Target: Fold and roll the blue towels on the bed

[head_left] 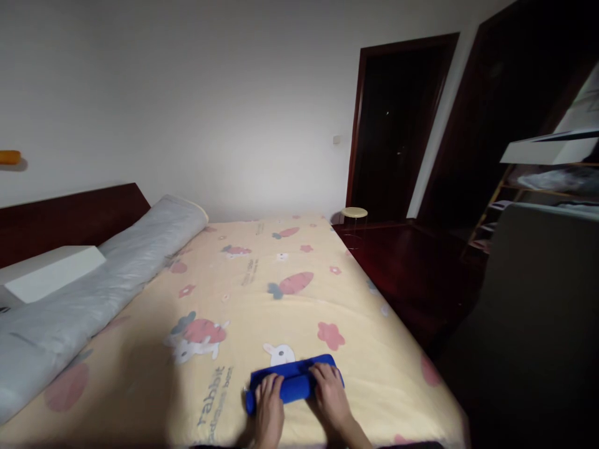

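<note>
A blue cloth (297,388), partly rolled with a flat strip beyond the roll, lies on the yellow patterned bed sheet (290,318) near the bed's front edge. My left hand (270,402) rests over the left part of the roll, its fingers close together and bent onto the cloth. On the right part, my right hand (330,393) presses with curled fingers on the cloth. A printed white rabbit on the sheet shows just beyond the cloth.
A long grey rolled bundle (116,268) lies along the left of the bed, beside a white box (56,271). A round stool (354,212) stands by the dark doorway. A shelf rack (496,206) and a dark grey panel (543,299) are at the right.
</note>
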`<action>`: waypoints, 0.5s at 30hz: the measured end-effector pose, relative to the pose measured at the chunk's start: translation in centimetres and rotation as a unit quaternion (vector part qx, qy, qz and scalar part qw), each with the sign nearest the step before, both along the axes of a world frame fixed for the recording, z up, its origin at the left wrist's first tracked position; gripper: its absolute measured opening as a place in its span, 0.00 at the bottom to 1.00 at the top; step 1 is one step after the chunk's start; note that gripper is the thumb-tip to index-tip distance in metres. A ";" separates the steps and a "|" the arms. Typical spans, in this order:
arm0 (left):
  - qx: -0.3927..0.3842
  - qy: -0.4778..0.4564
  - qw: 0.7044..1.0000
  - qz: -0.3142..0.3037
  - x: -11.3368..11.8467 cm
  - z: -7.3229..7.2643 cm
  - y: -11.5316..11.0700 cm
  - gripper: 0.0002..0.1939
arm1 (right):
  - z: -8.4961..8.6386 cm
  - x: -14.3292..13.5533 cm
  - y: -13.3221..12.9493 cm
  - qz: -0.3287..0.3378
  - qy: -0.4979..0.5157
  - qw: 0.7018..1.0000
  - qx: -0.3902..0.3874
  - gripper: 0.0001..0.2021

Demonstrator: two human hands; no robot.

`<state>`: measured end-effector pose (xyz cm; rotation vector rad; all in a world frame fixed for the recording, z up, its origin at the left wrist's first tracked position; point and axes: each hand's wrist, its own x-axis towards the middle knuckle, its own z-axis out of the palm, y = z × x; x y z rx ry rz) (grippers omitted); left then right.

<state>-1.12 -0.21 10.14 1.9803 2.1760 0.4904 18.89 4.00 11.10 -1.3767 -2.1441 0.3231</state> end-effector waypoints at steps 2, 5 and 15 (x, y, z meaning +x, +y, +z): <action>0.003 -0.011 0.998 -0.057 1.8 -0.5 0.3 0.32 | 0.4 -2.0 -0.6 0.042 0.005 0.999 -0.019 0.21; 0.005 -0.012 0.996 -0.089 2.6 -1.1 0.9 0.29 | 0.5 -3.3 -0.7 0.060 0.008 0.997 -0.042 0.19; 0.037 0.033 0.999 -0.017 -6.0 -1.1 0.2 0.21 | -2.1 5.7 2.1 -0.019 -0.039 0.998 -0.035 0.21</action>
